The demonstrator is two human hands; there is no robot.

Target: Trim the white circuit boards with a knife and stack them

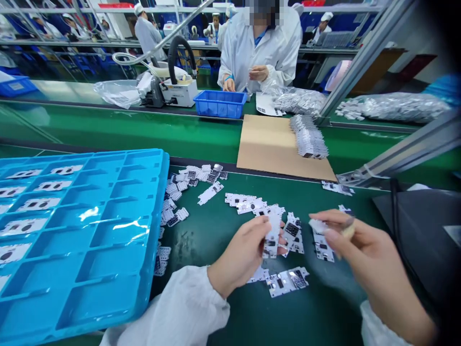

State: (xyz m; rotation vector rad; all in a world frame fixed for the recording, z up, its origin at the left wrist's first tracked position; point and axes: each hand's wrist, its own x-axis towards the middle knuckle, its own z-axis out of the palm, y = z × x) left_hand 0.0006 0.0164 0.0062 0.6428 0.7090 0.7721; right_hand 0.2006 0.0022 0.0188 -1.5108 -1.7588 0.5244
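Observation:
My left hand (pixel 245 250) is closed around a white circuit board (pixel 272 235) with dark parts, held upright over a heap of like boards. My right hand (pixel 363 254) pinches a small white piece (pixel 318 226) between thumb and finger; motion blurs this hand a little. Something pale and yellowish (pixel 348 229) shows at its fingers, too blurred to name. Beneath it lies another white board (pixel 324 248). More boards (pixel 248 203) spread behind my left hand, and a single board (pixel 288 281) lies in front of it. Small white pieces with dark grids (pixel 176 187) are scattered beside the tray.
A blue compartment tray (pixel 162 192) at left holds several boards. Behind are a cardboard sheet (pixel 266 144) with a stack of boards (pixel 309 137), and a blue bin (pixel 220 104). A metal post (pixel 406 149) and dark cable (pixel 396 216) stand at right. A co-worker (pixel 261 53) works opposite.

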